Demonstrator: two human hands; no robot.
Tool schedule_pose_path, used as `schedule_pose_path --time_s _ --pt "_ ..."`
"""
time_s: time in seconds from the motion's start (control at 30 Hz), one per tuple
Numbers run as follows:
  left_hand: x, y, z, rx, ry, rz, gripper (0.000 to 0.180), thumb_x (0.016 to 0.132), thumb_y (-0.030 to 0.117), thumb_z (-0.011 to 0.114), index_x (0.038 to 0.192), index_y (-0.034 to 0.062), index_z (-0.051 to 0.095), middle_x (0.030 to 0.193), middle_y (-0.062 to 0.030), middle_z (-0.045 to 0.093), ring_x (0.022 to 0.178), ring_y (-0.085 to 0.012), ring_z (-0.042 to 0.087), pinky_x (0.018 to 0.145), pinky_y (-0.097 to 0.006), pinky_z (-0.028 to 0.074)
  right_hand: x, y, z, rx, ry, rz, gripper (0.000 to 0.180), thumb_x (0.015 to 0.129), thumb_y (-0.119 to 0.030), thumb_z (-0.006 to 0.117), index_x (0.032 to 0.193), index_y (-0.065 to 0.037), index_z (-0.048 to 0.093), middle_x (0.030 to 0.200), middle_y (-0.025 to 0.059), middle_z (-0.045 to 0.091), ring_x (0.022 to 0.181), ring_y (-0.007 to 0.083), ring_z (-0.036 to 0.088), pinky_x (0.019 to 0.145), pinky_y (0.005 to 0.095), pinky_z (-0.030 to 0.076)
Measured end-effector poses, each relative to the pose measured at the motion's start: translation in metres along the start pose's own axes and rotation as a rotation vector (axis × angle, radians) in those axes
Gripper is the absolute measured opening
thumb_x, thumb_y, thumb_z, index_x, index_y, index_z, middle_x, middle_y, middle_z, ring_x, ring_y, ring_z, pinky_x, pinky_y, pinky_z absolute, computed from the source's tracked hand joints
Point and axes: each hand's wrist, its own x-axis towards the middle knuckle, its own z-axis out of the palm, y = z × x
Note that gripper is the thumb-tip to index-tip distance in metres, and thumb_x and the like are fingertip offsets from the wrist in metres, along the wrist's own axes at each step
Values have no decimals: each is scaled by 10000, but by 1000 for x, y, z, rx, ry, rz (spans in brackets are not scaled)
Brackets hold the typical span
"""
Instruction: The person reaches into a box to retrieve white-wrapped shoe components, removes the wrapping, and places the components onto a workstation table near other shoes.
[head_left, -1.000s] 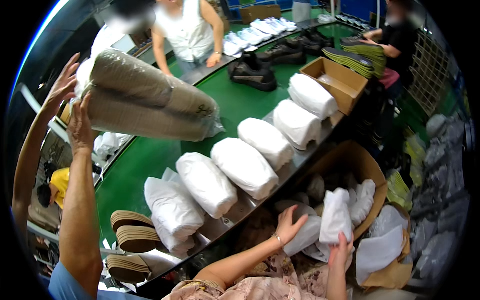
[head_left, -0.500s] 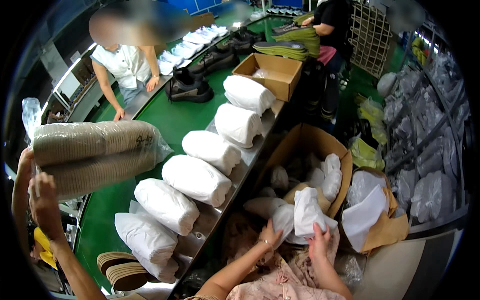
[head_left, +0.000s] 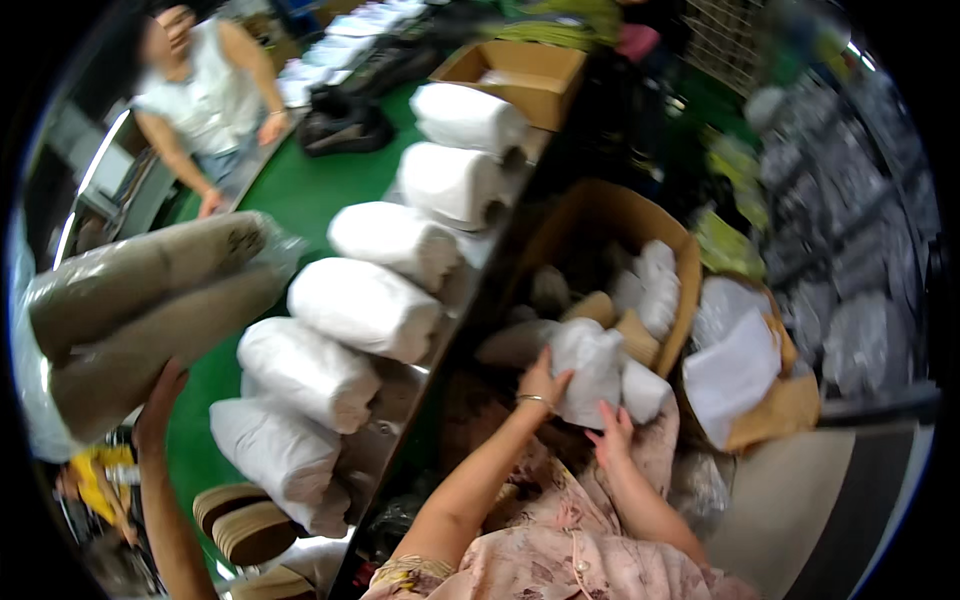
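Note:
A white paper-wrapped bundle (head_left: pixel 588 365) is between my two hands, over the front of a large cardboard box. My left hand (head_left: pixel 545 382), with a bangle at the wrist, holds its left side. My right hand (head_left: pixel 611 438) has its fingers against the bundle's lower right edge. Next to it is a smaller white wrapped piece (head_left: pixel 644 390). Tan stacks that look like insoles (head_left: pixel 637 338) and more white wrapped bundles (head_left: pixel 655 290) lie inside the cardboard box (head_left: pixel 690 285).
Several white wrapped bundles (head_left: pixel 365 310) line the metal edge of the green table (head_left: pixel 345 180). On the left, a co-worker's hand (head_left: pixel 160 400) supports a plastic bag of stacked insoles (head_left: pixel 160 300). Another person (head_left: pixel 210 100) stands across the table. An open carton (head_left: pixel 520 75) sits farther back.
My view has shifted. The white bundle has turned in my hands, and my right hand has moved to its underside. The co-worker's bag of insoles has tilted and come nearer.

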Motion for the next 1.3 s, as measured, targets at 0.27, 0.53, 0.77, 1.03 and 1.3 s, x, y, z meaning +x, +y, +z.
schedule_pose_path --time_s 0.27,0.53,0.77,1.03,1.3 --pt "-8 86 -54 142 -111 -242 738 767 412 587 1325 64 251 1154 -285 456 1030 -412 479 860 -426 412 59 5 -23 -273 4 -138 418 796 -330 613 1026 -50 405 982 90 493 814 207 507 591 321 470" --pt "-78 101 -150 -134 504 313 497 812 234 564 1208 -22 406 1146 -236 478 1069 -369 451 926 -374 359 59 -9 -52 -534 -98 -177 543 772 -204 619 1191 -12 332 906 109 488 641 164 493 459 248 434" --pt "-60 36 -113 -97 325 -186 585 807 359 544 1185 -67 408 1125 -285 479 1040 -399 475 880 -401 393 25 -23 -95 -404 44 -246 382 784 -226 624 1027 -45 391 827 69 478 589 143 489 379 231 419" --pt "-3 -3 -97 -321 261 -379 774 763 457 573 1253 -79 306 1156 -291 475 1017 -389 517 828 -382 439 22 -7 -91 -15 15 85 890 707 -486 657 1334 -146 124 1234 259 260 1048 427 388 797 521 423" --pt "-17 55 6 -468 -157 -401 1012 691 537 632 1348 -25 107 1163 -279 464 1049 -361 489 736 -368 460 60 -39 -56 239 -219 155 869 711 -629 547 1366 -196 174 1407 36 206 1288 315 171 948 648 129"
